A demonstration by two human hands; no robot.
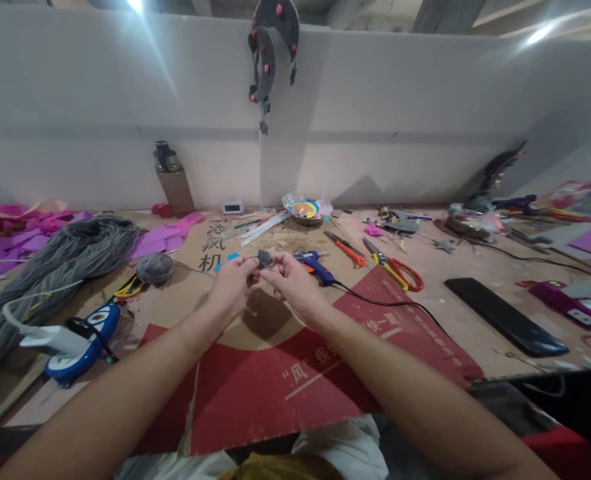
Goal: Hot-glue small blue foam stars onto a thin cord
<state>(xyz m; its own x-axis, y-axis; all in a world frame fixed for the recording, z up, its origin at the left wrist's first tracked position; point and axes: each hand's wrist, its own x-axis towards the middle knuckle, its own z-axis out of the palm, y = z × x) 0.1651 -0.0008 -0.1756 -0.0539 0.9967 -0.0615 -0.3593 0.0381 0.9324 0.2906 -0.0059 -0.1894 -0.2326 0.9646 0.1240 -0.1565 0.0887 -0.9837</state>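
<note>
Over the middle of the cardboard sheet, my left hand and my right hand meet, both with fingers pinched together. Between their fingertips is a small dark grey, fuzzy piece; its exact shape is too small to make out, and the fingers cover part of it. A blue hot glue gun lies just beyond my right hand, its cord running off to the right. Bits of bright blue material show just behind my left hand.
Orange-handled scissors and red-and-yellow-handled scissors lie to the right, near a black slab. Grey yarn, a yarn ball and a blue power strip are at left. A bottle stands by the wall.
</note>
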